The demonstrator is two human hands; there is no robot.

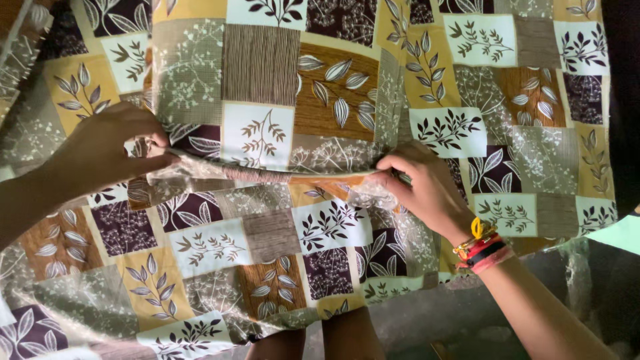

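A patchwork cloth [320,87] with leaf prints in brown, yellow, cream and dark purple squares fills the view. A raised fold [267,175] runs across its middle. My left hand [110,150] pinches the fold's left end between thumb and fingers. My right hand [423,187] pinches the fold's right end. Red, yellow and black threads [481,245] circle my right wrist.
A grey floor [467,313] shows below the cloth's lower right edge. My knees [320,340] show at the bottom centre. A pale green patch [620,233] lies at the right edge. The far right side is dark.
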